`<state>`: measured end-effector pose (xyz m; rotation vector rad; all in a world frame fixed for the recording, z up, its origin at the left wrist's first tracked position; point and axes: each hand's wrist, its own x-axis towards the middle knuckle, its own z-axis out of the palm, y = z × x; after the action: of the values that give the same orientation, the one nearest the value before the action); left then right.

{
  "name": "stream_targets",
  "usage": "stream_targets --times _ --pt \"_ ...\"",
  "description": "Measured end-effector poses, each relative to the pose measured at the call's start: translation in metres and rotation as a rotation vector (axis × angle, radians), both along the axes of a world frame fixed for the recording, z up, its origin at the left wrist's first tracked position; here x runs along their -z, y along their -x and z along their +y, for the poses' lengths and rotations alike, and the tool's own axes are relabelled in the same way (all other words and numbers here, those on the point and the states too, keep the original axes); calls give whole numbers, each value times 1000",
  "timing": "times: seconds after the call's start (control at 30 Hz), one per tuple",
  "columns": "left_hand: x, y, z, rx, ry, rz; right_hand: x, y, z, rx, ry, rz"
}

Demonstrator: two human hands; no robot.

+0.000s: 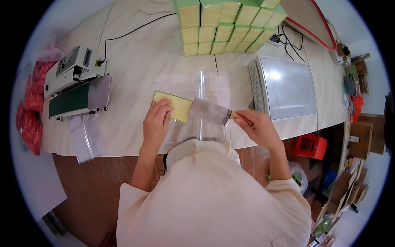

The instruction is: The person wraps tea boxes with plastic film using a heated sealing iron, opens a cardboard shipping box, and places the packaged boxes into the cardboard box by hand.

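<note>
A yellow box with green edges lies on the table in front of me. My left hand rests on its left part, fingers spread over the top. My right hand grips the short wooden handle of a flat, greyish, see-through tool, whose far end touches or overlaps the box's right edge; which of the two I cannot tell. Beneath the box and the tool lie clear plastic sheets or bags.
Stacked green-and-yellow boxes stand at the back. On the left are a sealing machine, plastic bags and red packages. A metal-topped device sits at right. A red stool stands below the table.
</note>
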<state>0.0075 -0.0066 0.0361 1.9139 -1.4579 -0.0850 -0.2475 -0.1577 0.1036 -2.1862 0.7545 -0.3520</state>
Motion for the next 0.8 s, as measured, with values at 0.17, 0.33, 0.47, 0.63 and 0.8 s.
stream_targets --times 0.17,0.33,0.47,0.63,0.8 --pt "-5 -2 2 22 -23 -26 27 -25 9 138 96 -152" --pt "-19 -5 15 -68 -140 153 46 -48 24 62 248 -133" --pt "-13 -29 30 -114 -93 338 49 -57 37 9 311 -148" --pt "-9 -43 30 7 -82 184 46 -64 42 -58 278 -120" --pt "-11 -42 20 219 -163 286 43 -68 39 -132 289 -81"
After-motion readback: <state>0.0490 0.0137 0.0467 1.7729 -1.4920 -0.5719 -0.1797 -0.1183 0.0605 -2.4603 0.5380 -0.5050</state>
